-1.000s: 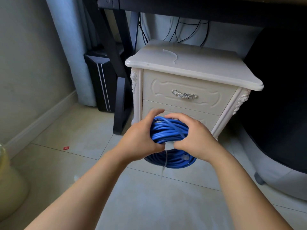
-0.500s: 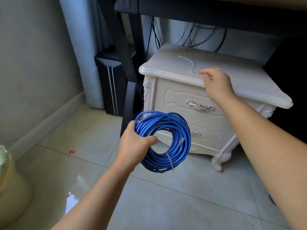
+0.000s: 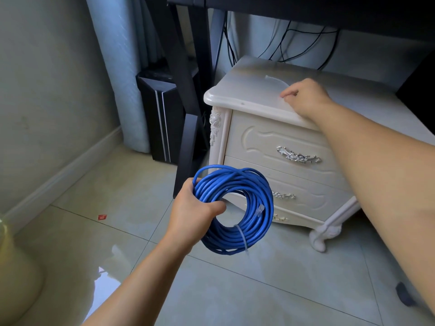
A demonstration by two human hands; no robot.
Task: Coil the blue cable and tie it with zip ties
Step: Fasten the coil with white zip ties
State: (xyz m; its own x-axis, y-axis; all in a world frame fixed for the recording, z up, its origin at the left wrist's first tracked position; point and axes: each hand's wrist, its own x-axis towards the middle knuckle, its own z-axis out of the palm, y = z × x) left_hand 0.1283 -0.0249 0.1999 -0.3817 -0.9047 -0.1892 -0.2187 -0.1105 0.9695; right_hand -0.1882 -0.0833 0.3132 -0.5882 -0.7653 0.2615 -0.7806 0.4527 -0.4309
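Blue cable (image 3: pixel 237 208): wound into a round multi-turn coil, held in mid-air over the tiled floor (image 3: pixel 235 290), in front of the lower drawers of the white nightstand (image 3: pixel 270 147). Clear plug end (image 3: pixel 260 210) lying across the right-hand turns, not tucked under any of them. First zip tie (image 3: pixel 242 238) already cinched around the bundle at the bottom, tail pointing down and untrimmed. Held at the left side of the ring by the left hand (image 3: pixel 193 212), grip closed on the turns, thumb through the opening, apparently to keep the loops stacked and stop the untied arc from springing apart. Coil face turned toward the camera, which likely leaves the upper arc free for a second tie.

Second zip tie (image 3: pixel 277 79): pale curved strip lying flat on top of the nightstand, near its front edge. Right hand (image 3: pixel 306 97) over that strip, fingers curled down, fingertips (image 3: pixel 286 94) at its near end. Cannot tell whether pinched closed on the strip or only touching. Pale strip on pale surface: low contrast, thin profile, probably easier slid to the edge than lifted straight up.

Judged stage: one tie fitted, second being fetched.
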